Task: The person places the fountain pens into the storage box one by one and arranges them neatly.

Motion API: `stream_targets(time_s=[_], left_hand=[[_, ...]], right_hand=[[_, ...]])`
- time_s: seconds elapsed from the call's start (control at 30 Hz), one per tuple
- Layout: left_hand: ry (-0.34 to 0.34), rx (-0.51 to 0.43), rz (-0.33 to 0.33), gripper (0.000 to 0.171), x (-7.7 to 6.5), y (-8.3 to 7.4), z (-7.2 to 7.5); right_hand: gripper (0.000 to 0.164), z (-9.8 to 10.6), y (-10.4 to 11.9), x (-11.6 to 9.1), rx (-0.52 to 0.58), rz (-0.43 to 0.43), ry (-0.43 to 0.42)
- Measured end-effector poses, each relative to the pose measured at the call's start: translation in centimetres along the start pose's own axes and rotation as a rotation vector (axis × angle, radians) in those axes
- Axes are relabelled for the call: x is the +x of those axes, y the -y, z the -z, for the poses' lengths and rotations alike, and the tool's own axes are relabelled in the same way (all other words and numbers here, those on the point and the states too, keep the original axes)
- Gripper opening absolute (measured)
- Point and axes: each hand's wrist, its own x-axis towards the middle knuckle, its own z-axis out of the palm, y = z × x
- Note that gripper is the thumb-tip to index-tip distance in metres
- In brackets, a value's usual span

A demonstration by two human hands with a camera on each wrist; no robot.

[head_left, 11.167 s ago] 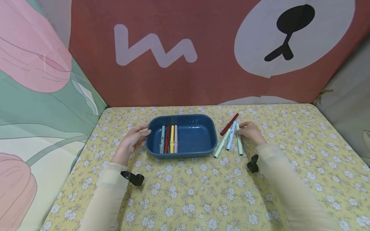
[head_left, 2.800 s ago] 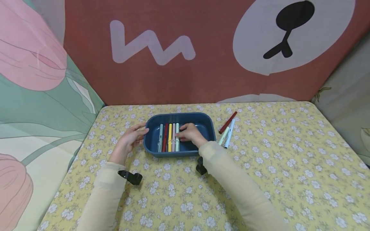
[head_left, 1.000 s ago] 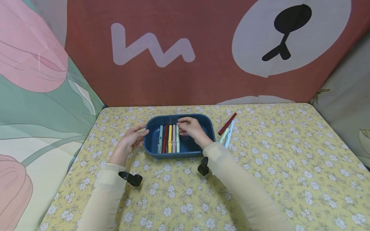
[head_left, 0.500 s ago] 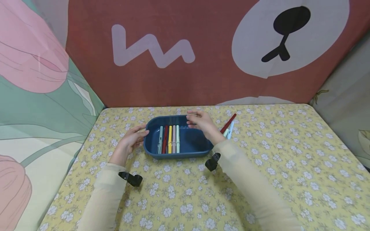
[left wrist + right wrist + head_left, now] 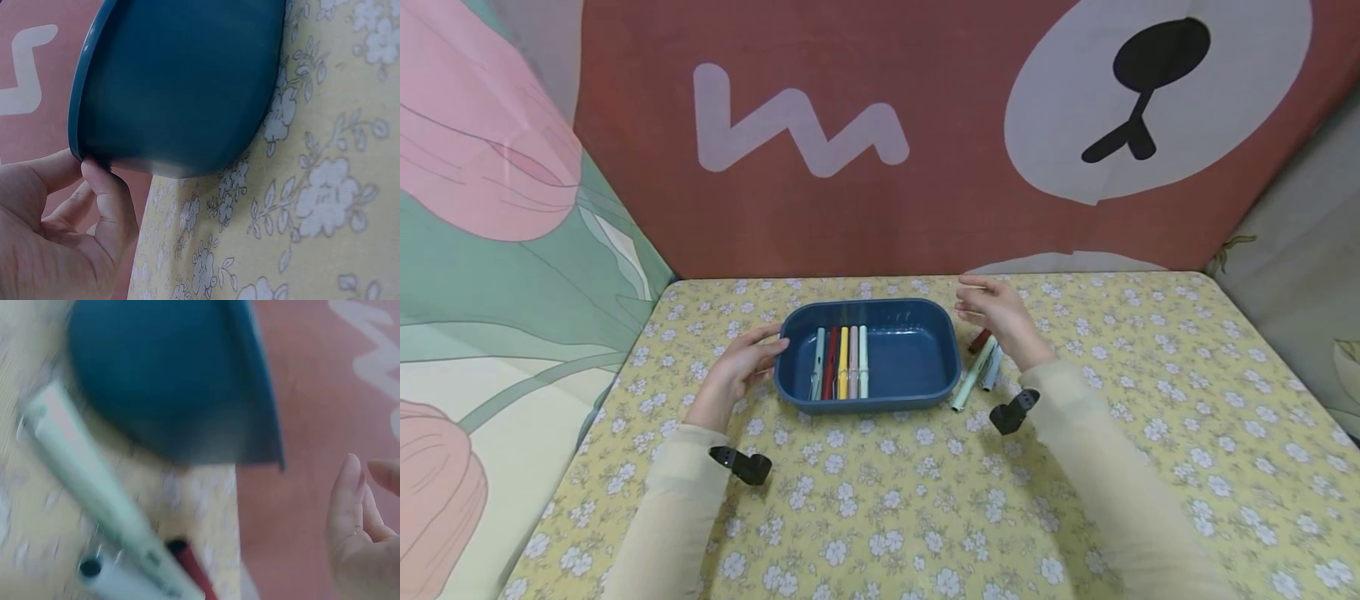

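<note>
My left hand [image 5: 737,375] pinches the left rim of a blue plastic box [image 5: 868,406], thumb and forefinger at its edge. Inside, several capped pens stand side by side toward the left: grey-green [image 5: 817,362], dark red [image 5: 831,362], yellow [image 5: 843,358], pink [image 5: 853,358] and pale mint [image 5: 863,362]. My right hand [image 5: 1006,323] hovers right of the box with loosely bent fingers, holding nothing. Beneath and beside it lie a mint pen [image 5: 973,377], a light blue pen [image 5: 992,371] and a dark red pen [image 5: 979,340], partly hidden by the hand.
A yellow flowered cloth [image 5: 850,508] covers the table. Behind its far edge rises a red-brown printed backdrop [image 5: 955,167]; a green and pink curtain [image 5: 550,275] hangs at the left. Each wrist carries a small black camera, such as the right one [image 5: 1013,412].
A mint pen was taken from the right-hand pile and laid beside the pink one. My right hand has since let go and moved right, out of the box. The left hand stays on the rim.
</note>
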Motion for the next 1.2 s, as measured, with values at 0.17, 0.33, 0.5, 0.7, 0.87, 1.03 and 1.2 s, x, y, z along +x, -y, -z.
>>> stream_targets(time_s=[0.17,0.33,0.5,0.7,0.87,1.03,1.2], left_hand=[[0.000,-0.004,0.003,0.059,0.0,0.0,-0.1],[-0.001,-0.004,0.006,0.057,0.2,0.1,-0.1],[0.001,-0.009,0.004,0.056,0.2,0.1,0.0],[0.003,-0.012,-0.003,0.057,0.2,0.1,0.0],[0.015,-0.019,-0.002,0.059,0.0,0.0,0.0],[0.017,-0.016,-0.003,0.059,-0.1,0.0,0.0],[0.011,-0.012,0.002,0.059,-0.1,0.0,0.0]], right_hand=[[0.051,2.1,-0.9,-0.3,-0.036,-0.019,-0.023],[0.052,3.2,-1.5,-0.3,-0.064,-0.046,-0.041],[0.054,4.0,-2.2,-0.3,-0.028,-0.073,-0.041],[0.055,4.9,-3.0,-0.3,-0.003,-0.099,-0.036],[0.055,5.6,-3.7,-0.4,-0.065,-0.122,-0.040],[0.055,6.1,-4.3,-0.3,-0.100,-0.134,-0.042],[0.057,6.2,-4.6,-0.3,-0.084,-0.158,-0.042]])
